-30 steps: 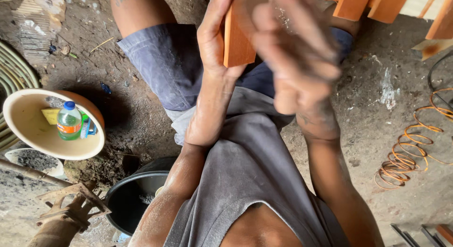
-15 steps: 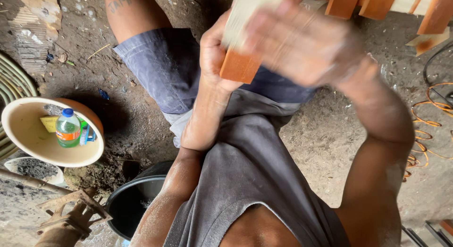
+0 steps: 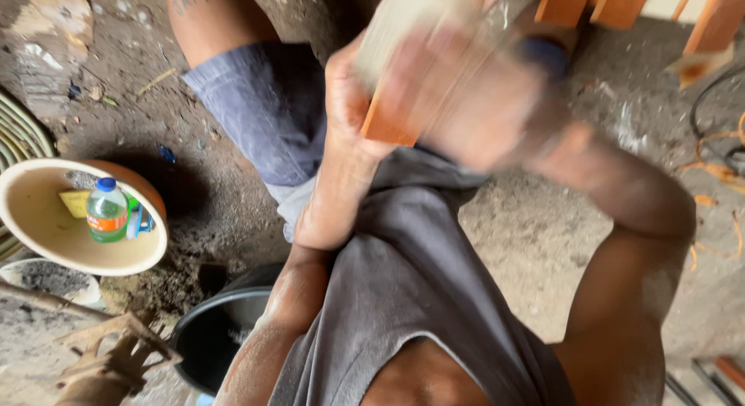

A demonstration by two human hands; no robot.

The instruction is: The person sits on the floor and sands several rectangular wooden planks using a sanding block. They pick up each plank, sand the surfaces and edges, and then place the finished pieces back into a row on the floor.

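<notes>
One cream bowl [image 3: 46,251], one plastic bottle [image 3: 107,210], one black bucket [image 3: 203,336], two hands, one orange wooden block [image 3: 386,125].

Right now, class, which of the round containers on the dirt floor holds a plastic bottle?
The cream-coloured round bowl at the left: a blue-capped plastic bottle stands inside it. The black round bucket beside the person's left arm shows no bottle.

The floor [image 3: 535,220] was bare grey dirt. A cream bowl [image 3: 46,239] and a black bucket [image 3: 206,340] sat on it in daylight.
</notes>
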